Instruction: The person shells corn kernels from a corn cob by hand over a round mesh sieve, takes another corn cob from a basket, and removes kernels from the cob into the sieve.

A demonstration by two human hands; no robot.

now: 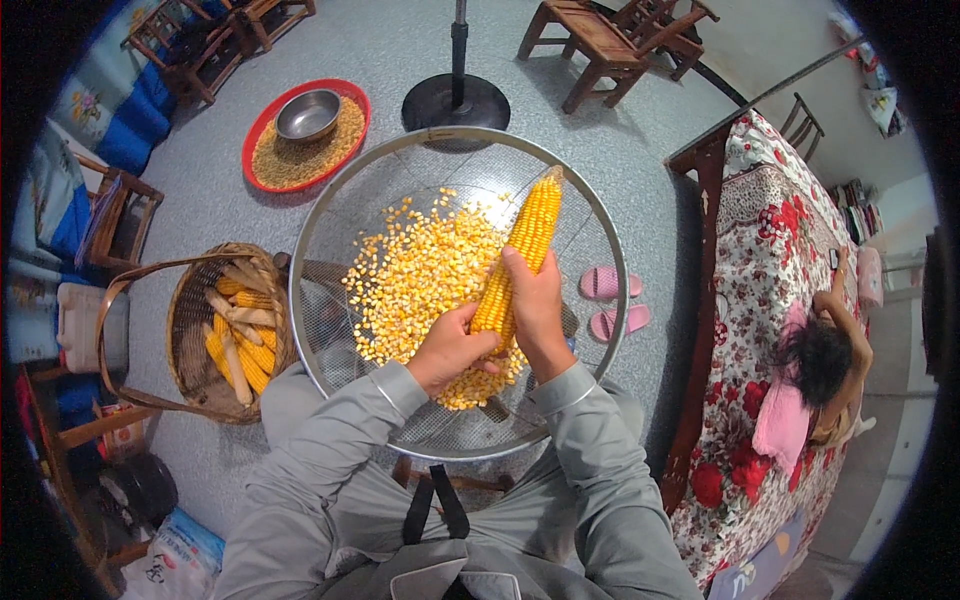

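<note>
A full ear of yellow corn slants up and away over a round mesh sieve with a metal rim. My right hand wraps round the middle of the ear, thumb on top. At its lower end, my left hand closes on the ear, with the fingertips against the kernels. Loose corn kernels lie heaped in the sieve beneath and to the left of my hands. Beside the sieve at left stands a wicker basket holding whole ears and bare cobs.
At the far left a red tray of kernels bears a metal bowl. A black stand base stands beyond the sieve. Pink slippers lie right of it. A person lies on the flowered bed. Wooden chairs stand farther back.
</note>
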